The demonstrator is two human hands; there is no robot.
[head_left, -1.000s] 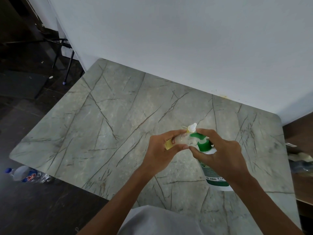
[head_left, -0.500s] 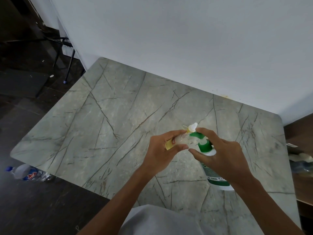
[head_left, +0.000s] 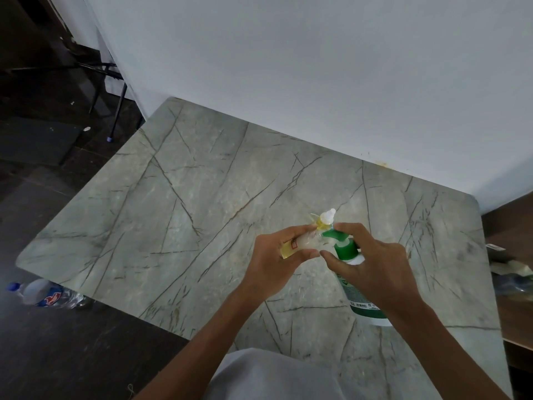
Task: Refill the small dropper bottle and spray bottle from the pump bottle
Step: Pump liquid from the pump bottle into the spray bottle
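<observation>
Pinching dropper bottle [head_left: 311, 240] w/ left hand [head_left: 277, 267], right hand [head_left: 375, 272] round pump bottle [head_left: 346, 251]; veined table [head_left: 202, 212], white wall [head_left: 317, 82].

dim, flat light; soft shadows; wide-angle bending at the edges.

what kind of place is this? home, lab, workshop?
Likely a plain indoor room, makeshift rather than a lab: a marble-patterned table against a bare white wall, and a plastic water bottle lying on the dark floor.
</observation>
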